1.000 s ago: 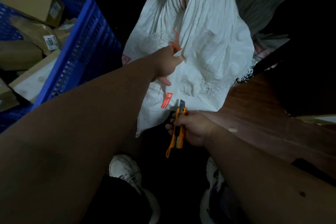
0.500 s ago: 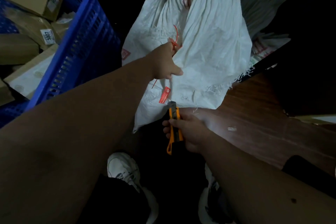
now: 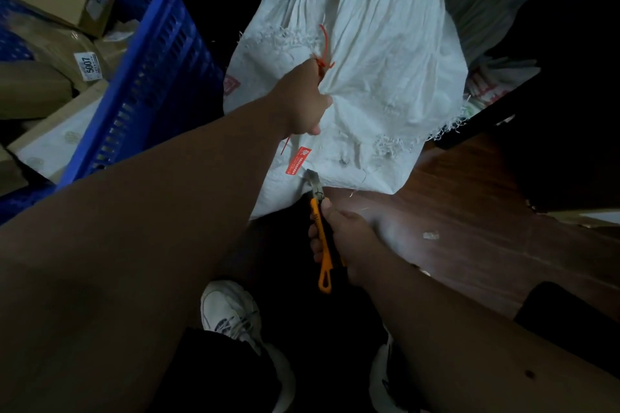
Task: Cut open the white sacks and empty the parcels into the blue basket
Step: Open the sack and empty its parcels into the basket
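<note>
The left hand (image 3: 303, 100) bunches the white sack (image 3: 385, 84) beside the blue basket (image 3: 147, 84); its fingertips are hidden. The right hand (image 3: 345, 238) grips an orange knife (image 3: 320, 238), blade touching the sack's lower edge.

A white label (image 3: 88, 66) on a brown parcel (image 3: 50, 54) in the blue basket (image 3: 151, 70) reads "5007". The red tag (image 3: 298, 161) on the white sack (image 3: 385, 77) has print too small to read.

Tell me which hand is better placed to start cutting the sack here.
Right. The right hand grips the orange utility knife, its blade tip at the white sack's lower edge. The left hand is occupied bunching the sack by the red tie.
</note>
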